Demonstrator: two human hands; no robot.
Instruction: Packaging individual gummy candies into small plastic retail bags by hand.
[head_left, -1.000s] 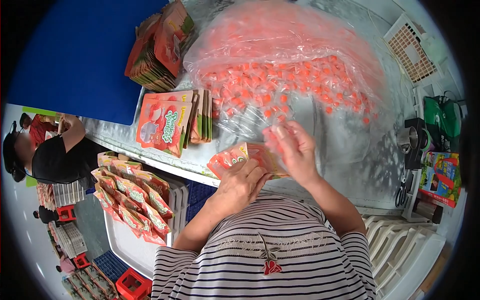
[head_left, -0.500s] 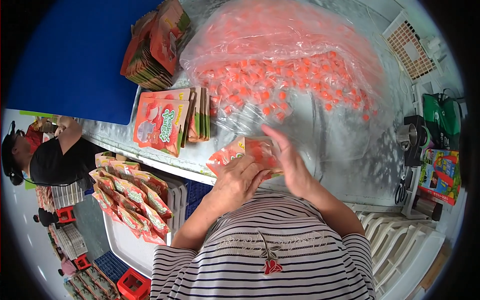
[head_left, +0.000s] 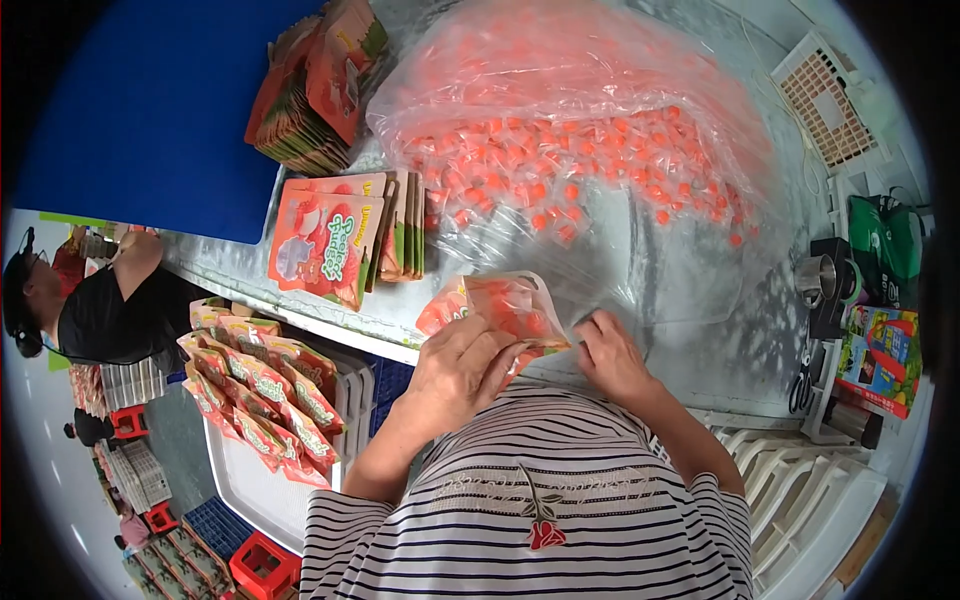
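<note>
My left hand (head_left: 455, 375) grips a red and pink candy pouch (head_left: 515, 308) by its near side, above the table's front edge. The pouch's mouth gapes toward the right, and wrapped pink pieces show inside. Just right of the pouch, apart from it, is my right hand (head_left: 612, 355) with its fingers curled in; whether anything is in them is hidden. Beyond both hands, a large clear plastic bag (head_left: 590, 60) lies spread over the table, with many small wrapped orange-pink candies (head_left: 560, 150) spilling toward me.
Flat pouches (head_left: 325, 245) stand stacked at the left, with another stack (head_left: 310, 90) behind, beside a blue board (head_left: 140, 110). Filled pouches (head_left: 260, 385) crowd a white tray (head_left: 250, 480) below the table's left edge. Scissors (head_left: 801, 380) hang at the right. A person (head_left: 120, 310) works at far left.
My right hand has drawn back from the pouch, and its outstretched fingers have curled in. The pouch has turned a little, its mouth showing more.
</note>
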